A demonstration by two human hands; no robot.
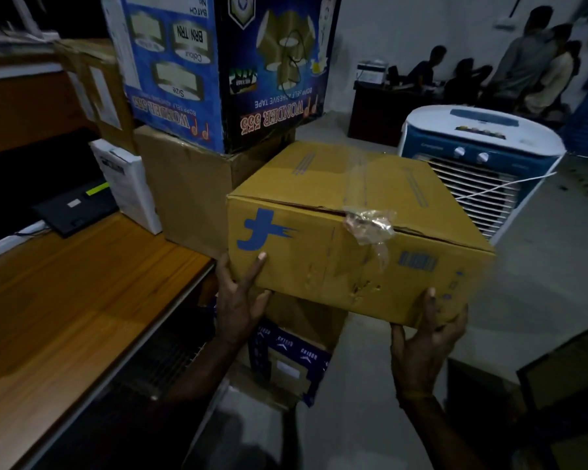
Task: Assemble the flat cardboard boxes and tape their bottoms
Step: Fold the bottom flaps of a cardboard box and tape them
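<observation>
The taped cardboard box is held between both hands, left hand and right hand gripping its lower corners.

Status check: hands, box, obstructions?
Left hand, right hand both gripping yellow cardboard box. Top seam taped, tape end crumpled. Stacked cartons close left.

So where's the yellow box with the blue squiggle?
In the middle of the head view: the yellow box is held by the left hand and right hand, beside the white cooler.
</observation>
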